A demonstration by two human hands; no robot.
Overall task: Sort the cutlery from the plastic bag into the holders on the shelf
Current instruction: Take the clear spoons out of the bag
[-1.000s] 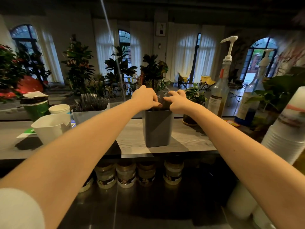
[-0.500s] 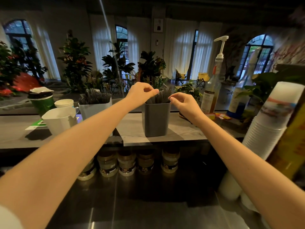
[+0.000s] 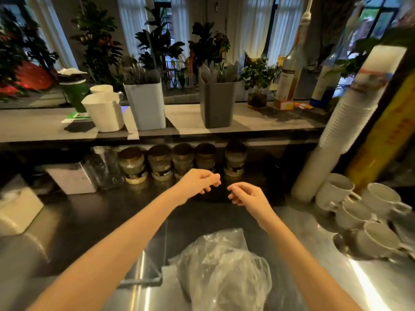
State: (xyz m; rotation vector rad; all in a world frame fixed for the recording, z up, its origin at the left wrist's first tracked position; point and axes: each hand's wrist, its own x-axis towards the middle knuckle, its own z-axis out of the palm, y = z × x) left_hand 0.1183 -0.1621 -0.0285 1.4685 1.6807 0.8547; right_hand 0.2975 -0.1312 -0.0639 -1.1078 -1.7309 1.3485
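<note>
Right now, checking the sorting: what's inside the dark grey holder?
Pale cutlery tips stick up from the dark grey holder; its opaque walls hide everything lower.

Bag (image 3: pixel 224 270), nearer than right hand (image 3: pixel 249 198): cut off by lower edge, contents indiscernible. Cutlery (image 3: pixel 219 71) in grey holder (image 3: pixel 217 104), beyond left hand (image 3: pixel 197 184): blurred, type unclear. Jars (image 3: pixel 182 161): labels illegible.

I see both hands hovering over the bench (image 3: pixel 89 221): left hand (image 3: pixel 197 184) and right hand (image 3: pixel 249 196) close together, fingers loosely curled and holding nothing. A crumpled plastic bag (image 3: pixel 224 272) lies at the near edge, between my forearms. On the shelf (image 3: pixel 269 120), the grey holder (image 3: pixel 216 104) stands right of the white holder (image 3: pixel 146 104), both packed with cutlery (image 3: pixel 219 70). Jars (image 3: pixel 159 162) line the bench's back edge, and mugs (image 3: pixel 377 239) cluster at its right.
</note>
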